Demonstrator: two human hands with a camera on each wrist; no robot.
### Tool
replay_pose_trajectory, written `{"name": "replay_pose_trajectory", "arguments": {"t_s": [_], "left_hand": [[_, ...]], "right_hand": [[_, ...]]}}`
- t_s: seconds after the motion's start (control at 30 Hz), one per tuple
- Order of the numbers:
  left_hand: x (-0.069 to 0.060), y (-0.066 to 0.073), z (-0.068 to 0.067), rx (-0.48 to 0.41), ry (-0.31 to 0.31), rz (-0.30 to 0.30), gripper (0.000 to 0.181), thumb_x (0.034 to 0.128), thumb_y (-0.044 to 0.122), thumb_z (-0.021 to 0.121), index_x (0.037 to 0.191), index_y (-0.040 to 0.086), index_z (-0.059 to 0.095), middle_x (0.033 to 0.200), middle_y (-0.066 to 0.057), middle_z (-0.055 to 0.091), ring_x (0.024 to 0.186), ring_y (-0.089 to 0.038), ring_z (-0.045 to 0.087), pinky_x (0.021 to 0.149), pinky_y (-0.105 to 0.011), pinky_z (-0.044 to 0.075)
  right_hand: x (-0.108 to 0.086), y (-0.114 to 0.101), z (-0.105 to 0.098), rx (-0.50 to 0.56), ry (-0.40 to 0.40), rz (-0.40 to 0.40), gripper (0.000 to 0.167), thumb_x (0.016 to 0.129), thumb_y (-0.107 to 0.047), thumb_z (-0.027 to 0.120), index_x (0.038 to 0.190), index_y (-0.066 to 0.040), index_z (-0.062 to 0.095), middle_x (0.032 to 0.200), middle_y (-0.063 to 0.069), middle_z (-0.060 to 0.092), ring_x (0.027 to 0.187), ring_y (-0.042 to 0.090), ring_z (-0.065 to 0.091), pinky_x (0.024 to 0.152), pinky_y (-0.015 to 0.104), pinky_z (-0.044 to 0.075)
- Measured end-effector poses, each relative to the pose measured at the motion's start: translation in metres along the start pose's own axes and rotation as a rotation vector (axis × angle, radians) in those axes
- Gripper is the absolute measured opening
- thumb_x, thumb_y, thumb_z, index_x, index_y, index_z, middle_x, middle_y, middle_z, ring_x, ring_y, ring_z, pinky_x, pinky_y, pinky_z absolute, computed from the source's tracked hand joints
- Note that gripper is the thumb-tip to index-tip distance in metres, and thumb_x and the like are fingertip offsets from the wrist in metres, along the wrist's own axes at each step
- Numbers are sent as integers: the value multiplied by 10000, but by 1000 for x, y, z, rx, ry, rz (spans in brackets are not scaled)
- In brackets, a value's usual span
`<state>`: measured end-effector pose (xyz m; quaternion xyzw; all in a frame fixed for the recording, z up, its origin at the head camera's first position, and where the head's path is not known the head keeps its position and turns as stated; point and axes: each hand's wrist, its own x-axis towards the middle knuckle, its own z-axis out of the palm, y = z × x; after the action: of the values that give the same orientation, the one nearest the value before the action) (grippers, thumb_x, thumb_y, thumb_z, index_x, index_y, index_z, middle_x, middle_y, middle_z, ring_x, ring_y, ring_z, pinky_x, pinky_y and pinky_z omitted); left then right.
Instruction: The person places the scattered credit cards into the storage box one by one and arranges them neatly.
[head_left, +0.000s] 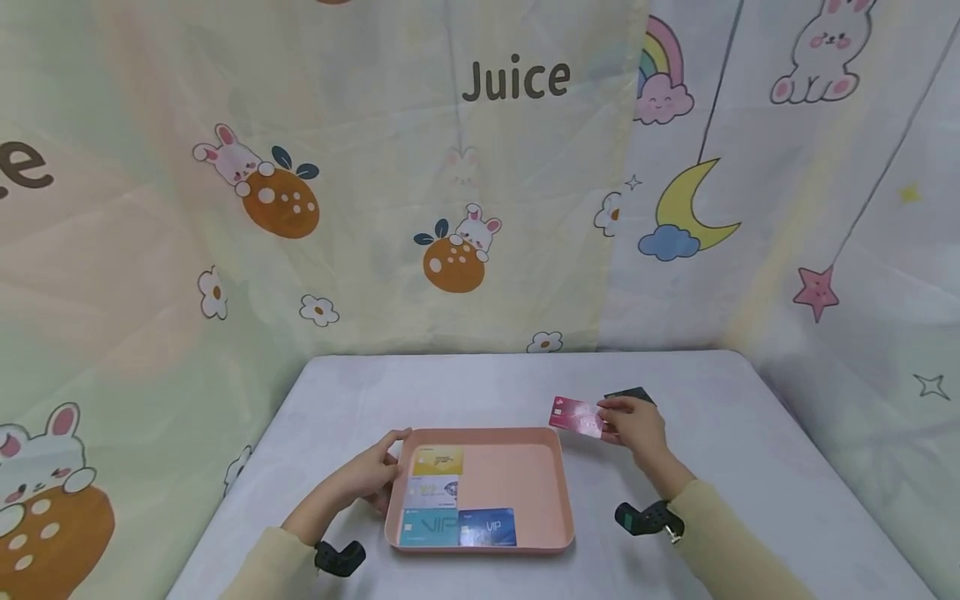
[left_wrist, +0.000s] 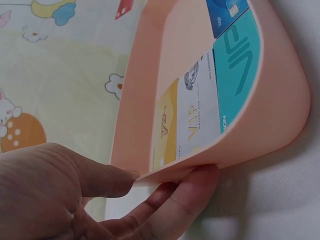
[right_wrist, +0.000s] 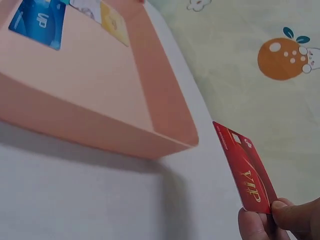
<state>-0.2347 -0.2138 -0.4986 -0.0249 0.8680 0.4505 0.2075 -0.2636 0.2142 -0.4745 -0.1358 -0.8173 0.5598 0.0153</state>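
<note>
A pink tray (head_left: 517,467) stands on the white table, and my left hand (head_left: 372,469) grips its left rim, thumb on the upper edge and fingers under the outside. Between the thumb and fingers of my right hand (head_left: 636,429) is a red VIP card (right_wrist: 246,172), held in the air just beyond the tray's far right corner. Inside the tray, a yellow card (head_left: 438,460), a white card (head_left: 432,492) and a teal card (head_left: 430,527) form a column at the left. A blue card (head_left: 487,527) lies right of the teal one, along the near edge.
A dark card (head_left: 632,394) lies on the table behind my right hand, partly hidden by it. Each wrist wears a black device (head_left: 649,518). Printed cloth (head_left: 375,250) hangs around the table's far and side edges.
</note>
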Motion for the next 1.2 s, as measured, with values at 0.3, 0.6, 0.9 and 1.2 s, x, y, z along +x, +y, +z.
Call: {"name": "replay_pose_trajectory", "arguments": {"t_s": [0.3,0.6,0.9,1.2], "left_hand": [[-2,1,1,5,8,13,668,1009,30,540,1612,213,318,1087,-171,590,742,-248,674,526,-348,600],[-5,3,2,3,19,9,656,1013,39,541,1608,217,329,1090,-166,593,752,-241,670,521,-350,597],[-3,2,3,-3,15,2,656,1017,44,540,1609,227,326,1098,-172,592,736,-251,679,524,-361,604],[-4,3,4,12,25,8,655,1015,38,538,1607,222,327,1066,-160,591,720,-248,670,513,-350,593]], "right_hand": [[-11,-12,27,9,-70,12,286,985,-80,649,1238,53,667,1215,313,655,745,168,704,648,273,625],[-21,-25,64,-16,-118,-36,231,970,-78,666,1173,26,701,1126,264,715,719,169,715,661,319,637],[-32,-26,95,-73,-159,-74,134,953,-46,681,1072,-4,725,1027,192,727,773,232,714,690,355,645],[-38,-19,112,-79,-221,-77,81,946,-15,683,1023,-16,710,1006,154,717,759,215,680,680,350,642]]}}
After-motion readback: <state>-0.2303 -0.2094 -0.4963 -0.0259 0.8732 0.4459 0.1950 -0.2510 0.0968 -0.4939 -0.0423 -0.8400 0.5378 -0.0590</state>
